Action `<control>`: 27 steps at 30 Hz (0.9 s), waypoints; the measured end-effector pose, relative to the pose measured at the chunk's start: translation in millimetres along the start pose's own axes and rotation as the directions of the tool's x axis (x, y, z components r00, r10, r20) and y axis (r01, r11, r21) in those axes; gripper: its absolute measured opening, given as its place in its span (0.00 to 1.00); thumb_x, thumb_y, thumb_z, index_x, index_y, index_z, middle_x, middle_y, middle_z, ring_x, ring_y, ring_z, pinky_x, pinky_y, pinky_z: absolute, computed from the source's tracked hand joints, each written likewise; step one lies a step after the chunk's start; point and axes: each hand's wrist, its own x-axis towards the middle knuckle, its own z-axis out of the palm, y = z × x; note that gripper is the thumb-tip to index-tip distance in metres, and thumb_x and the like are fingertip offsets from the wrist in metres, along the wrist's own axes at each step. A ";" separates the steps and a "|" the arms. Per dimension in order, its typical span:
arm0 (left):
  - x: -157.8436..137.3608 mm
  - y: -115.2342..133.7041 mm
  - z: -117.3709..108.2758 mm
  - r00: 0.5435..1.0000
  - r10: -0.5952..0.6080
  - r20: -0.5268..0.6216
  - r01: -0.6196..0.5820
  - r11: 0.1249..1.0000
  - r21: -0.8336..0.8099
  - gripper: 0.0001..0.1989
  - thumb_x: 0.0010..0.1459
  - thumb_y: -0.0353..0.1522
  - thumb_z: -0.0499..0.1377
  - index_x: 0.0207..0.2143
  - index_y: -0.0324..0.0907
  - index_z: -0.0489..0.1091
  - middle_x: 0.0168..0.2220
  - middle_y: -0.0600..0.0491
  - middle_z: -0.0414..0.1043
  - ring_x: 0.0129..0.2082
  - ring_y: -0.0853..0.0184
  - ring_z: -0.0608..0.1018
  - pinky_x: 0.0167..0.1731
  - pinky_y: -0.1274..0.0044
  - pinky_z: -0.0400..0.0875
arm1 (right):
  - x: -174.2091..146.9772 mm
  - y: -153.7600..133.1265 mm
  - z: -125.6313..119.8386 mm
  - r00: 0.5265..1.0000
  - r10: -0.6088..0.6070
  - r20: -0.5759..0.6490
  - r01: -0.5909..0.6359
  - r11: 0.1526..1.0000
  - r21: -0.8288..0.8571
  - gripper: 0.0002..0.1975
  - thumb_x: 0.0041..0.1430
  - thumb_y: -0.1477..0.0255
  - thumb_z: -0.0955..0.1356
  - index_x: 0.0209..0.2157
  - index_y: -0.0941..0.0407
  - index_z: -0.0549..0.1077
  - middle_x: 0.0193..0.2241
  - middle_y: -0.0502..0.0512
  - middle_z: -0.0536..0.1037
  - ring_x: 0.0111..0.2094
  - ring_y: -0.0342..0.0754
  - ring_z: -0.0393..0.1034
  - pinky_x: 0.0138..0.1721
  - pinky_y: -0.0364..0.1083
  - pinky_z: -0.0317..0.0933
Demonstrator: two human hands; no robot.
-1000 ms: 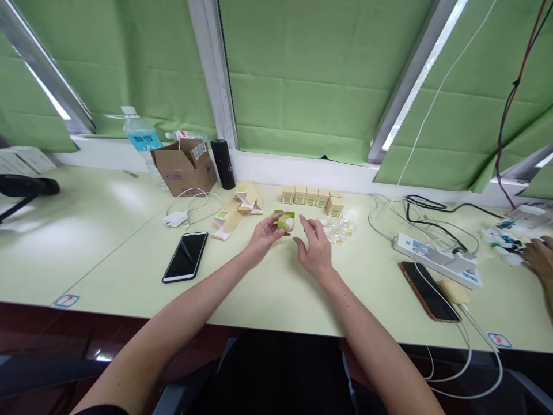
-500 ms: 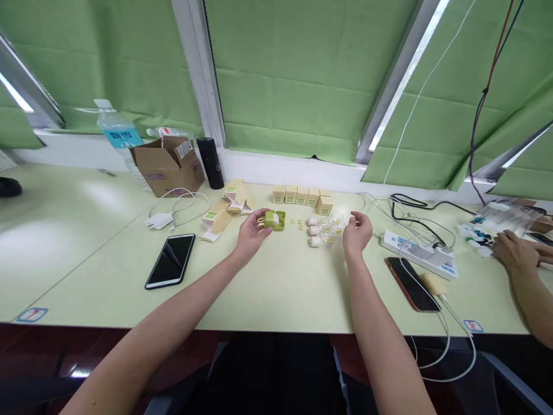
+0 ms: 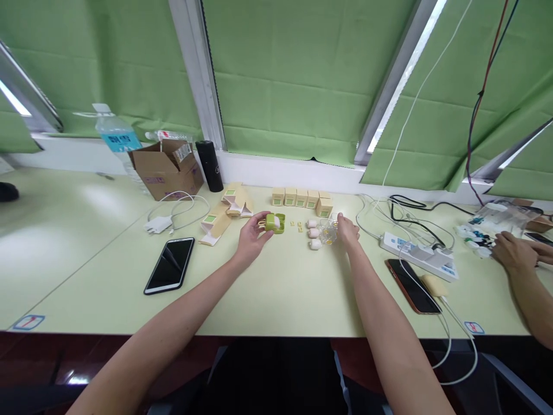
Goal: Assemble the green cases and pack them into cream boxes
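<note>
My left hand is closed on a small green case with its lid open and a pale piece showing inside. Just right of that case lie several tiny yellow bits. Past them, small whitish-pink pieces stand in a column beside a cluster of clear plastic pieces with yellow spots. At the right edge of this cluster is my right hand, fingers drawn together; what they pinch, if anything, is hidden.
Small cream boxes line the back; opened cartons lie to the left. Phones flank my arms. A power strip with cables is at right, near another person's hand. A cardboard box and black bottle stand behind.
My right hand has moved left and slightly down to the clear plastic pieces. My left hand still holds the green case in about the same place.
</note>
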 end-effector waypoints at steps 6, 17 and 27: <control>0.2 -2.4 0.5 0.999 0.031 0.003 -0.031 0.999 -0.003 0.28 0.53 0.36 0.72 0.55 0.43 0.73 0.53 0.45 0.76 0.50 0.60 0.80 0.52 0.68 0.77 | 7.0 -5.5 -10.0 0.993 0.075 -0.086 -0.059 0.982 0.179 0.24 0.66 0.49 0.62 0.42 0.52 0.81 0.42 0.63 0.81 0.55 0.62 0.70 0.59 0.62 0.59; 1.1 -3.3 0.1 0.999 0.023 -0.023 -0.023 1.000 -0.010 0.29 0.52 0.36 0.73 0.56 0.43 0.73 0.52 0.46 0.76 0.49 0.61 0.80 0.54 0.67 0.75 | -41.5 -57.9 -9.5 0.936 -0.190 -0.295 0.348 0.609 0.713 0.26 0.54 0.56 0.72 0.50 0.56 0.70 0.48 0.61 0.77 0.49 0.54 0.74 0.51 0.55 0.71; 6.1 -4.4 -10.4 0.999 0.027 -0.031 -0.028 0.998 -0.049 0.32 0.52 0.40 0.74 0.58 0.43 0.72 0.53 0.45 0.75 0.47 0.63 0.81 0.53 0.69 0.76 | -121.2 -75.0 40.3 0.894 -0.446 -0.031 0.351 0.657 0.667 0.33 0.54 0.65 0.75 0.57 0.49 0.59 0.51 0.59 0.78 0.42 0.50 0.74 0.43 0.51 0.72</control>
